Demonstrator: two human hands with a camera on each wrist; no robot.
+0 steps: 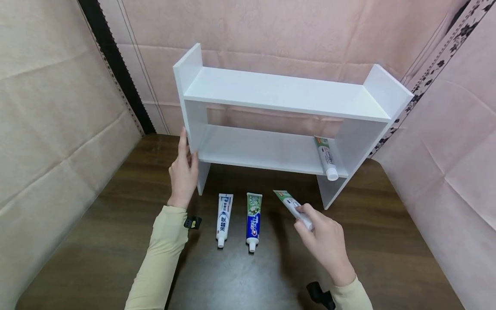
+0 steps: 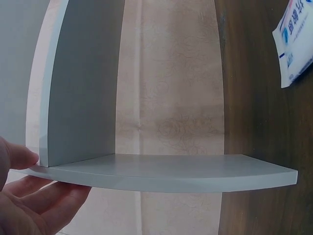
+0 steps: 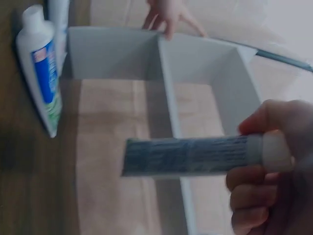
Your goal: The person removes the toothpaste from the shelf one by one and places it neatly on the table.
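Note:
A white two-tier shelf (image 1: 271,92) stands on the wooden table. My left hand (image 1: 184,176) grips its left side panel (image 2: 171,174), the thumb at the front edge by the lower board and the fingers along the outer face. My right hand (image 1: 325,241) holds a white and green toothpaste tube (image 1: 291,206) by its cap end, in front of the shelf and above the table. In the right wrist view this tube (image 3: 190,156) is blurred, its flat end pointing away from the hand. Another toothpaste tube (image 1: 327,159) lies at the right end of the lower board, cap toward me.
On the table between my hands lie a white and blue toothpaste tube (image 1: 224,219) and a green and blue one (image 1: 253,221), caps toward me. Pink cloth (image 1: 271,26) hangs behind the shelf, and pale cloth walls (image 1: 438,129) stand at both sides.

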